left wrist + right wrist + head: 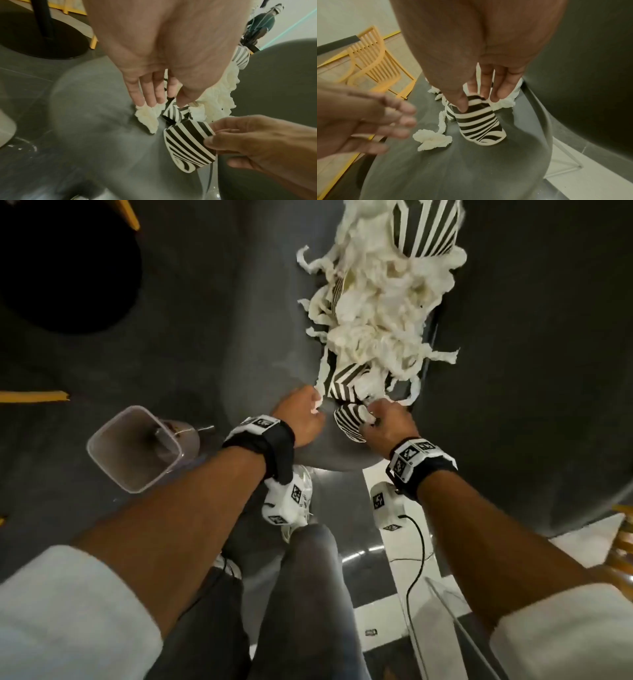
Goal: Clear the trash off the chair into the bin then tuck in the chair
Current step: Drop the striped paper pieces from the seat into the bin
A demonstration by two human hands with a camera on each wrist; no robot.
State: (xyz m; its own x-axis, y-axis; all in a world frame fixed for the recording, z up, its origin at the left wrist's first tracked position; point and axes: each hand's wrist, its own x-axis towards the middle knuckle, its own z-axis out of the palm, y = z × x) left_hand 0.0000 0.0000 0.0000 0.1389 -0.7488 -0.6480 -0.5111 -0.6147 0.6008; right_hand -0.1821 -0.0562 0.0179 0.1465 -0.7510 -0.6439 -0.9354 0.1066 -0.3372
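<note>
The trash (380, 313), a heap of white shredded paper mixed with black-and-white striped cups, lies along the right side of the grey chair (267, 313) seat, from the far end to the near edge. At the near end, the right hand (387, 422) pinches the rim of one striped cup (349, 422), thumb inside and fingers outside, the cup tilted on the seat. Just to its left, the left hand (301, 419) reaches down with its fingers straight and close together, the tips touching a loose paper wad (148, 117); its grip holds nothing. The bin (137, 450), a clear square container, stands on the dark floor (68, 371) to the near left of the chair.
</note>
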